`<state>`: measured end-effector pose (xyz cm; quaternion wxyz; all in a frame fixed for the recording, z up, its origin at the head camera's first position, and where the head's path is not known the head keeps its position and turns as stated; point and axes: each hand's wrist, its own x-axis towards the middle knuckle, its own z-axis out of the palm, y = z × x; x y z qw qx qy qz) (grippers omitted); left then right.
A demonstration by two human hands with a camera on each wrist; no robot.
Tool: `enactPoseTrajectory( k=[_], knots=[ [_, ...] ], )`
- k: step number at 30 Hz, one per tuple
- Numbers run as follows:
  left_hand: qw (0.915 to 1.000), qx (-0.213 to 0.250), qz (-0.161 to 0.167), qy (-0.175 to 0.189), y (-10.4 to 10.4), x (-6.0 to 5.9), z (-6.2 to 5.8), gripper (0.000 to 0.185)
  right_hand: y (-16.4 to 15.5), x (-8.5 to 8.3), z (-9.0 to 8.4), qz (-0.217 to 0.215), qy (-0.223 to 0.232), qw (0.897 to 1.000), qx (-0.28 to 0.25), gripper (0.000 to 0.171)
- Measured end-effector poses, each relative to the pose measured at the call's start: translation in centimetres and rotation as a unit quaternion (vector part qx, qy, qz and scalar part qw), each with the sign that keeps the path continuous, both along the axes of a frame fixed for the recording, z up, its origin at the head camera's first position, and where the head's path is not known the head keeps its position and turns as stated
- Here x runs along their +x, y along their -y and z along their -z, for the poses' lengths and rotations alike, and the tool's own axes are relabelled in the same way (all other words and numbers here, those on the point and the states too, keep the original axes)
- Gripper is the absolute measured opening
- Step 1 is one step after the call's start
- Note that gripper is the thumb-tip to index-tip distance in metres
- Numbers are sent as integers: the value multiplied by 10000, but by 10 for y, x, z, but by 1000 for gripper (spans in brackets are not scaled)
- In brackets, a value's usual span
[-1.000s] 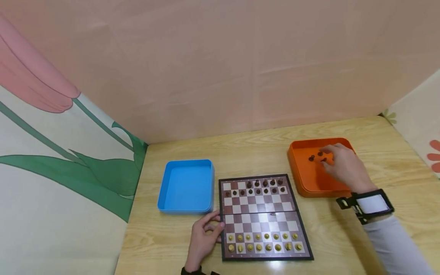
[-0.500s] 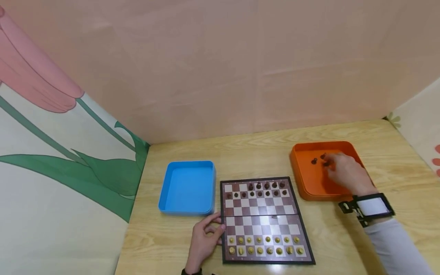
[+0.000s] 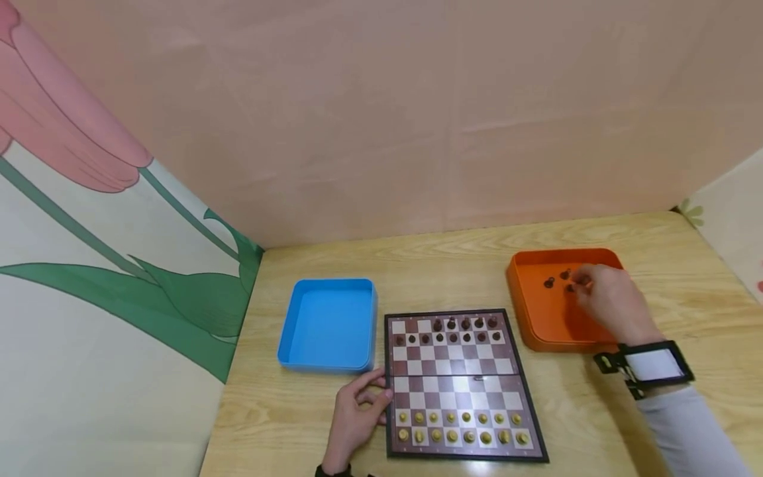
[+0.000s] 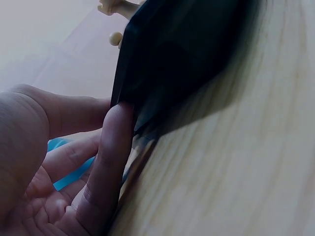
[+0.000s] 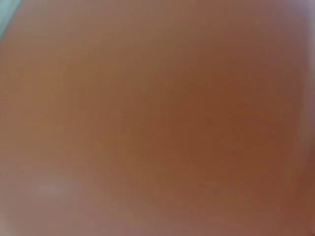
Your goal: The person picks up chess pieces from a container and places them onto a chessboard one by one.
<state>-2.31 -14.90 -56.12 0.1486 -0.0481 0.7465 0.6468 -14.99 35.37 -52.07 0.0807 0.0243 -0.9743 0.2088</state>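
My left hand pinches the left edge of a folding magnetic chessboard. In the left wrist view the thumb and a finger meet the dark board edge, with light pieces above it. Over an orange tray my right hand reaches down, its thumb and forefinger drawn close at a dark chess piece; whether they grip it is unclear. Beside it in the tray lie another dark piece and a third dark piece. Blur fills the right wrist view.
A blue tray stands left of the board. Several gold pieces fill the near two rows; several dark pieces stand in the far two rows. The wooden table ends at a draped wall.
The right thumb and forefinger have come closer together at a dark piece in the orange tray. My left hand stays on the board edge. The head view has shifted slightly.
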Motion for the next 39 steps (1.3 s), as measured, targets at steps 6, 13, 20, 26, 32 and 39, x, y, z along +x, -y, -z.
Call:
enactPoseTrajectory(
  k=[6, 13, 20, 26, 32, 39],
  knots=[
    [10000, -6, -17, -24, 0, 1, 0, 47, 10, 7, -17, -57, -464, 9987, 211, 11],
    [10000, 12, 23, -24, -1, 1, -1, 47, 37, 14, -47, -286, -613, 9976, 120, 11],
    [9999, -9, 62, -117, -1, 1, 0, 47, 64, 17, -65, -577, -463, 9968, -303, 12],
    [9999, -124, 49, -64, 0, 0, 0, 47, 94, 19, -72, -966, -555, 9931, -357, 15],
    [9998, -116, 84, -112, -1, 0, 1, 47, 126, 18, -77, -1283, -669, 9888, -373, 14],
    [9998, -124, 98, -114, 0, -2, 1, 47, 159, 14, -73, -1637, -593, 9833, -530, 12]
  ],
)
